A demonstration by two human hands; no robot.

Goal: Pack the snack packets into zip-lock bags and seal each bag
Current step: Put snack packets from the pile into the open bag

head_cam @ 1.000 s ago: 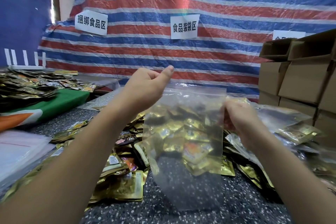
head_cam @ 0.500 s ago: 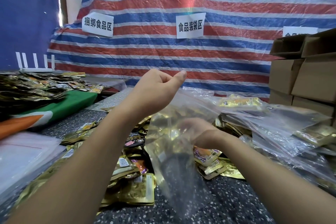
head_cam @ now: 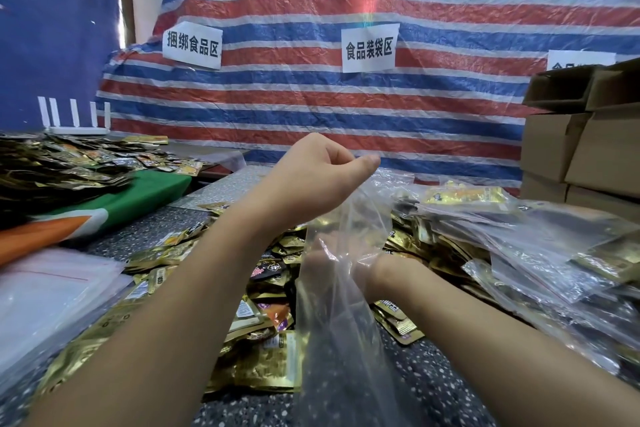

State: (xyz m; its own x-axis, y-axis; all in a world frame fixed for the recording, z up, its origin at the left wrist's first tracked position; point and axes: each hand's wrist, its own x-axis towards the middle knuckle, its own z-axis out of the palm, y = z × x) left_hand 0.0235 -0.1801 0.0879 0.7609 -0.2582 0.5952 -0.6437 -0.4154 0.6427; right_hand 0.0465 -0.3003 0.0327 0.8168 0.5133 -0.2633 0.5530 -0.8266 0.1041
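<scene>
Over on the left, a stack of empty bags [head_cam: 52, 291] lies on the speckled surface [head_cam: 166, 225]. The left hand [head_cam: 311, 180] is raised, fingers curled, pinching the top edge of a clear zip-lock bag [head_cam: 339, 340]. The bag hangs with its long axis upright, mouth uppermost, above the heap of gold snack packets [head_cam: 263, 357]. The right hand [head_cam: 332, 263] reaches down behind the plastic; I cannot tell its grip. Filled bags [head_cam: 519, 246] pile up right, before cardboard boxes [head_cam: 581, 149].
</scene>
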